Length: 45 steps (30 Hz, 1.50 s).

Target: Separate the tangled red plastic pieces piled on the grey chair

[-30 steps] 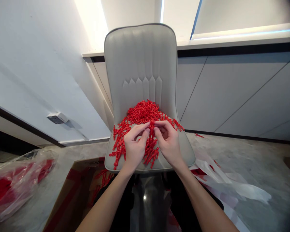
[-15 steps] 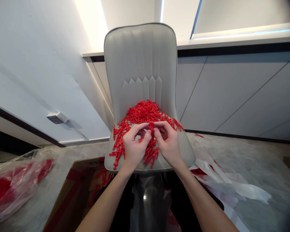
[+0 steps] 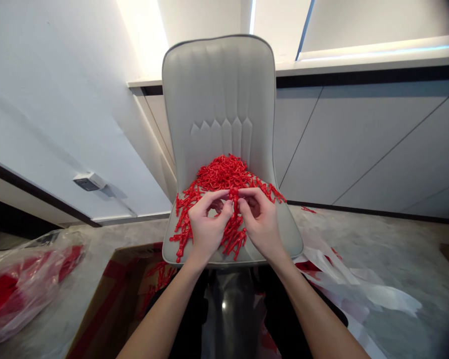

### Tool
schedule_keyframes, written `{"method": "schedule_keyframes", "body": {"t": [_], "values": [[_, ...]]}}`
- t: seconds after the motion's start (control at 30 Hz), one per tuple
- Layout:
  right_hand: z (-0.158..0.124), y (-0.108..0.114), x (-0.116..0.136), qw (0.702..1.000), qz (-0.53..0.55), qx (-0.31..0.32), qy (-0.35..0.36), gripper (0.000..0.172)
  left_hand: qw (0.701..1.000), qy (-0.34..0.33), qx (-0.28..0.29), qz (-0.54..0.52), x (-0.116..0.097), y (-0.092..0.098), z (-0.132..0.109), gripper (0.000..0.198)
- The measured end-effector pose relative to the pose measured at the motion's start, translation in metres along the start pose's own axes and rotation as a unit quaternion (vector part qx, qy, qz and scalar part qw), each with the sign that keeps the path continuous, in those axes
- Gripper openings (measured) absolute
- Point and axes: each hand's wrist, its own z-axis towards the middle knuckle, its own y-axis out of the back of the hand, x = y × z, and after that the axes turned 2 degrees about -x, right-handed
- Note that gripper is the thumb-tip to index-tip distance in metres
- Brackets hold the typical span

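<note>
I read the scene from the head camera, with the grey upholstered chair as my reference. A tangled mass of red moulded plastic pieces, apparently figure-shaped, lies on the seat at the foot of the backrest. A strand of the same pieces runs from it toward the front of the seat.

Both hands are over the seat's front half. The left hand and right hand are each nearly closed, with the thumb and forefinger pinching the top of the strand. The hands are just apart, and the remaining fingers curl inward, holding nothing I can make out.

For good control, I judge that the pinch should stay close to the joint and the pull gentle, so that neighbouring pieces do not snag.

In front of the chair is a cardboard box. To its left is a clear plastic bag of red contents, and white plastic sheeting lies to the chair's right.
</note>
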Motion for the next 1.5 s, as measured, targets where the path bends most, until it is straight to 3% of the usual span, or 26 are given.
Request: {"method": "schedule_keyframes", "body": {"t": [0.6,1.17,1.27,1.4,1.5], "values": [[0.002,0.002,0.004,1.000,0.015,-0.003,-0.004,0.011,0.996,0.011,0.021,-0.086,0.006,0.000,-0.001,0.017],[-0.001,0.002,0.001,0.998,0.051,-0.002,-0.033,0.010,0.996,-0.079,0.044,0.006,0.002,0.003,0.000,0.014],[0.000,0.001,0.000,0.994,0.083,0.002,-0.063,0.010,0.997,-0.043,0.057,0.009,-0.001,0.005,0.003,0.015],[0.003,0.002,-0.001,0.988,0.107,0.039,-0.101,0.012,0.996,0.063,0.042,-0.039,0.001,0.006,0.011,0.021],[0.004,0.002,-0.001,0.983,0.117,0.072,-0.124,0.014,0.983,0.118,0.091,-0.108,0.006,0.006,0.014,0.025]]}}
